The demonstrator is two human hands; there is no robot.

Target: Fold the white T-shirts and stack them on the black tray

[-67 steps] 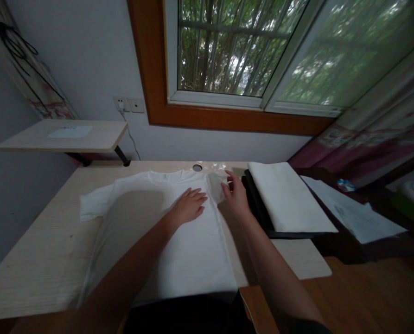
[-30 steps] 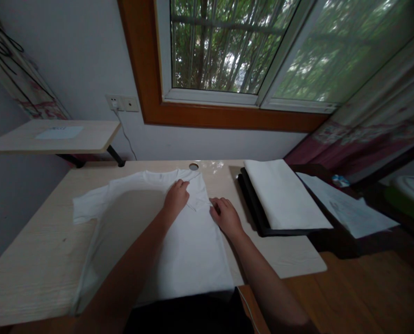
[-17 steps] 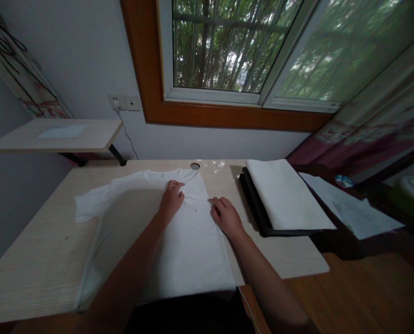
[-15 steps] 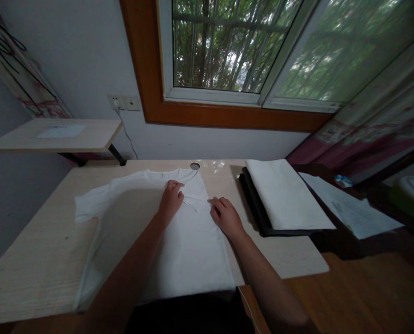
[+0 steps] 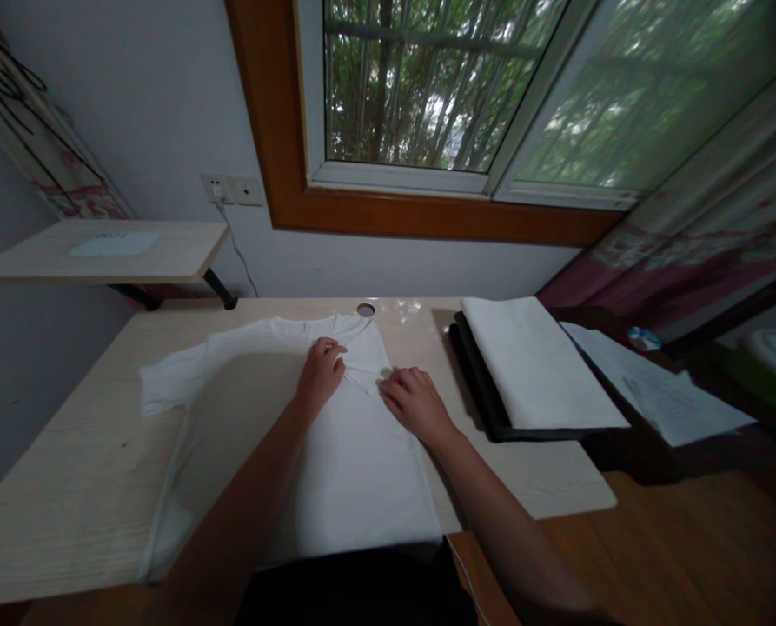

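A white T-shirt (image 5: 361, 461) lies spread on the desk, its neckline toward the wall. One sleeve stretches out to the left, while the right-side sleeve is folded inward over the shirt body. My left hand (image 5: 321, 372) is closed at the folded part, thumb and fingers pinching the cloth near the collar. On the folded right edge rests my right hand (image 5: 417, 402), its fingers laid out on the fabric and pointing left. The cloth beneath both hands is partly hidden.
To the right, a white folded cloth or sheet (image 5: 544, 365) tops a black stack (image 5: 479, 382). Papers (image 5: 661, 391) lie beyond it. A raised shelf (image 5: 185, 252) stands at the back left of the wooden desk (image 5: 68, 487), under a wall socket (image 5: 231, 189).
My right hand has moved slightly left onto the folded edge, and its pinch has given way to fingers laid on the cloth. My left hand stays in place.
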